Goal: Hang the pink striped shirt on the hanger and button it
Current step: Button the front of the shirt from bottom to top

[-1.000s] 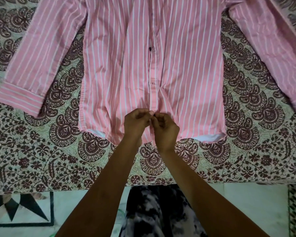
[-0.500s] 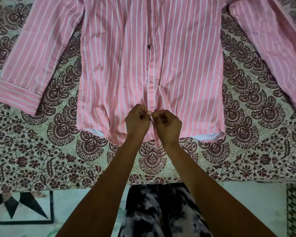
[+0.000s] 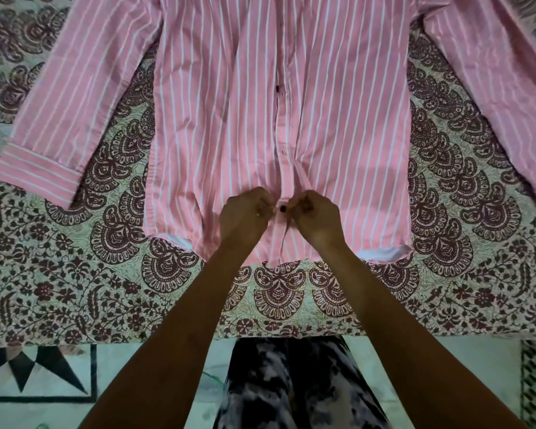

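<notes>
Shirt (image 3: 217, 103) lies flat on the bed (image 3: 75, 289), hem at 6 o'clock. Left hand (image 3: 245, 216) and right hand (image 3: 317, 219) both pinch the placket around the lowest button (image 3: 282, 208). I'd keep the fabric taut and ease it fully through.

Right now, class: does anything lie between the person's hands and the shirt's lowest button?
Nothing visible does. The left hand and right hand pinch the pink striped shirt on either side of the dark button, which shows uncovered between them.

Both hands have parted (slightly), exposing a dark button (image 3: 282, 208).
</notes>
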`<action>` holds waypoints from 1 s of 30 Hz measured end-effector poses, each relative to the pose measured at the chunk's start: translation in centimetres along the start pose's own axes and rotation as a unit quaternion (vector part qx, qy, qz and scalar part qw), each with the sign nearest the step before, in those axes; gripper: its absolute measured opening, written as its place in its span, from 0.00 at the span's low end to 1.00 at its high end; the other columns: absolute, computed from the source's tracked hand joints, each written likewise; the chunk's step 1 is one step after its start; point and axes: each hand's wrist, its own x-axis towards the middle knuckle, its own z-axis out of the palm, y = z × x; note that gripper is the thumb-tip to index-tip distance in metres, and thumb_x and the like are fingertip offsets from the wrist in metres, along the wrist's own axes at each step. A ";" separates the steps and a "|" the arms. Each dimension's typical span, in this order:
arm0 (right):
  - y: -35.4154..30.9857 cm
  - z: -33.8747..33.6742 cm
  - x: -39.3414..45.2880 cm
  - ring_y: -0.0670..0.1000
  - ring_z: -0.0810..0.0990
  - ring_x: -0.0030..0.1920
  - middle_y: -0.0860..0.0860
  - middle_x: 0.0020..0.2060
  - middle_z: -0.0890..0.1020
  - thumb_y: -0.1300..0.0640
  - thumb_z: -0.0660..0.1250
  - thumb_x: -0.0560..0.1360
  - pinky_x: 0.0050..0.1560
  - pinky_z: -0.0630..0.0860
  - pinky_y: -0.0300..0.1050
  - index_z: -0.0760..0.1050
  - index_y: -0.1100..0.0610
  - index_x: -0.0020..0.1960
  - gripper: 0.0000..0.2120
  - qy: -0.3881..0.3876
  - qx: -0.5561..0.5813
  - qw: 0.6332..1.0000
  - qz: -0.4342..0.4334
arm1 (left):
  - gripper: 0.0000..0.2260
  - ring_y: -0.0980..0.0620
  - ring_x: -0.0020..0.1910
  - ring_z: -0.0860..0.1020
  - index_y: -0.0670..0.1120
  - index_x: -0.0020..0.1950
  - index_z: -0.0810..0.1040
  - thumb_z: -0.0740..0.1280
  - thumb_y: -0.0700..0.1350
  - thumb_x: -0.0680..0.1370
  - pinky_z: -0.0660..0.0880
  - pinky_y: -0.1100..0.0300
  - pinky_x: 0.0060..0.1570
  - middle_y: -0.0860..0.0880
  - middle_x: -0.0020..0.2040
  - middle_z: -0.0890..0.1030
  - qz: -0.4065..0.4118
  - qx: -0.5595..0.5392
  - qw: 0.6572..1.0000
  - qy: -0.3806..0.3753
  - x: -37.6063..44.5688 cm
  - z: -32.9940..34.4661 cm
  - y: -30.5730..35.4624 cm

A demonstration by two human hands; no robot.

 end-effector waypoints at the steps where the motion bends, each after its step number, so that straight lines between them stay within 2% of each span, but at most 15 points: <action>1: -0.3 0.0 0.1 0.48 0.76 0.34 0.52 0.35 0.79 0.63 0.68 0.70 0.41 0.72 0.41 0.77 0.60 0.42 0.01 0.038 -0.029 0.998 -0.052 | 0.05 0.49 0.43 0.82 0.50 0.42 0.81 0.68 0.42 0.70 0.77 0.54 0.47 0.50 0.40 0.84 0.006 0.003 1.000 0.000 0.5 -0.5 -0.1; 3: -1.2 0.0 0.3 0.49 0.76 0.35 0.55 0.38 0.80 0.62 0.66 0.70 0.40 0.73 0.40 0.76 0.62 0.45 0.05 0.098 -0.020 0.988 -0.120 | 0.08 0.51 0.41 0.82 0.50 0.41 0.81 0.66 0.38 0.70 0.78 0.54 0.48 0.51 0.39 0.84 0.023 -0.026 0.999 0.017 1.4 -1.3 0.1; 5: -2.5 0.3 1.0 0.52 0.78 0.37 0.58 0.41 0.79 0.61 0.66 0.71 0.41 0.74 0.42 0.76 0.62 0.47 0.07 0.117 -0.004 0.982 -0.147 | 0.09 0.52 0.40 0.81 0.48 0.41 0.82 0.65 0.35 0.70 0.78 0.56 0.49 0.50 0.39 0.84 0.034 -0.048 0.997 0.047 2.4 -2.1 0.6; 7: -3.4 0.6 2.2 0.56 0.78 0.41 0.59 0.45 0.78 0.60 0.69 0.69 0.43 0.70 0.40 0.76 0.62 0.50 0.11 0.122 -0.044 0.977 -0.168 | 0.10 0.52 0.41 0.81 0.45 0.42 0.82 0.64 0.33 0.71 0.77 0.59 0.50 0.49 0.41 0.84 0.047 -0.069 0.995 0.060 3.5 -2.7 1.5; 9: -4.2 0.7 3.7 0.56 0.77 0.44 0.59 0.50 0.74 0.58 0.72 0.67 0.41 0.67 0.39 0.74 0.62 0.54 0.17 0.114 -0.092 0.976 -0.161 | 0.10 0.54 0.41 0.80 0.43 0.43 0.82 0.63 0.32 0.71 0.76 0.61 0.51 0.49 0.42 0.84 0.056 -0.087 0.993 0.066 4.4 -3.0 2.5; 11: -4.9 0.5 5.0 0.56 0.77 0.44 0.59 0.54 0.71 0.57 0.73 0.66 0.41 0.68 0.40 0.72 0.62 0.57 0.22 0.101 -0.131 0.975 -0.146 | 0.11 0.55 0.41 0.80 0.43 0.43 0.82 0.63 0.32 0.71 0.76 0.63 0.51 0.50 0.42 0.83 0.058 -0.099 0.991 0.070 5.2 -3.1 3.0; 13: -5.3 0.4 6.2 0.59 0.77 0.44 0.59 0.54 0.72 0.58 0.71 0.68 0.39 0.69 0.42 0.71 0.63 0.57 0.21 0.092 -0.173 0.970 -0.147 | 0.12 0.55 0.41 0.79 0.43 0.44 0.83 0.62 0.32 0.71 0.76 0.64 0.50 0.49 0.42 0.84 0.054 -0.098 0.991 0.072 5.6 -3.1 3.4; 15: -5.5 -0.1 6.9 0.60 0.78 0.45 0.60 0.50 0.77 0.61 0.68 0.70 0.40 0.69 0.44 0.72 0.64 0.54 0.14 0.099 -0.181 0.969 -0.138 | 0.13 0.55 0.40 0.79 0.42 0.45 0.83 0.61 0.31 0.71 0.76 0.64 0.50 0.48 0.42 0.84 0.054 -0.102 0.991 0.069 6.1 -3.0 3.8; 17: -5.2 -0.8 7.3 0.59 0.79 0.46 0.60 0.44 0.81 0.62 0.66 0.70 0.41 0.66 0.40 0.75 0.65 0.50 0.10 0.117 -0.123 0.980 -0.104 | 0.13 0.53 0.40 0.80 0.41 0.45 0.83 0.61 0.31 0.71 0.77 0.61 0.49 0.47 0.42 0.84 0.062 -0.113 0.990 0.051 6.6 -2.7 4.1; 19: -4.7 -1.2 7.3 0.56 0.78 0.44 0.59 0.42 0.82 0.63 0.65 0.70 0.41 0.63 0.36 0.77 0.65 0.48 0.08 0.119 -0.073 0.989 -0.043 | 0.12 0.51 0.42 0.81 0.42 0.46 0.83 0.62 0.31 0.71 0.77 0.60 0.50 0.46 0.43 0.85 0.069 -0.103 0.992 0.033 6.9 -2.2 4.3; 21: -4.1 -1.2 7.4 0.53 0.75 0.38 0.54 0.35 0.80 0.63 0.66 0.70 0.43 0.66 0.39 0.78 0.61 0.41 0.03 0.098 0.012 0.995 0.033 | 0.11 0.48 0.44 0.82 0.41 0.47 0.83 0.63 0.33 0.72 0.77 0.58 0.52 0.44 0.45 0.85 0.074 -0.082 0.994 0.026 7.2 -1.5 4.3; 23: -3.6 -1.0 7.3 0.50 0.70 0.31 0.49 0.27 0.73 0.63 0.68 0.69 0.42 0.68 0.43 0.73 0.55 0.31 0.10 0.087 0.101 0.987 0.089 | 0.09 0.46 0.45 0.82 0.41 0.49 0.83 0.65 0.35 0.72 0.76 0.56 0.52 0.44 0.45 0.85 0.067 -0.050 0.996 0.031 7.4 -0.8 3.9; 24: -3.3 -0.9 7.3 0.48 0.70 0.30 0.47 0.25 0.72 0.62 0.69 0.68 0.42 0.69 0.44 0.71 0.53 0.29 0.12 0.085 0.123 0.983 0.106 | 0.09 0.46 0.46 0.82 0.42 0.49 0.83 0.65 0.37 0.73 0.76 0.56 0.52 0.44 0.45 0.85 0.060 -0.036 0.997 0.035 7.6 -0.4 3.8; 28: -2.4 -0.4 7.3 0.47 0.72 0.30 0.42 0.19 0.73 0.60 0.71 0.67 0.44 0.72 0.49 0.73 0.52 0.28 0.12 0.070 0.191 0.970 0.132 | 0.07 0.44 0.44 0.81 0.43 0.46 0.83 0.66 0.39 0.72 0.76 0.52 0.48 0.44 0.43 0.84 0.040 0.012 0.998 0.044 8.5 0.0 4.0; 30: -2.1 -0.1 7.4 0.48 0.72 0.30 0.41 0.18 0.72 0.58 0.72 0.67 0.44 0.74 0.51 0.73 0.51 0.26 0.14 0.072 0.205 0.968 0.127 | 0.05 0.45 0.43 0.81 0.44 0.43 0.82 0.67 0.39 0.71 0.76 0.54 0.46 0.45 0.42 0.84 0.037 0.036 0.998 0.028 9.0 -0.3 4.5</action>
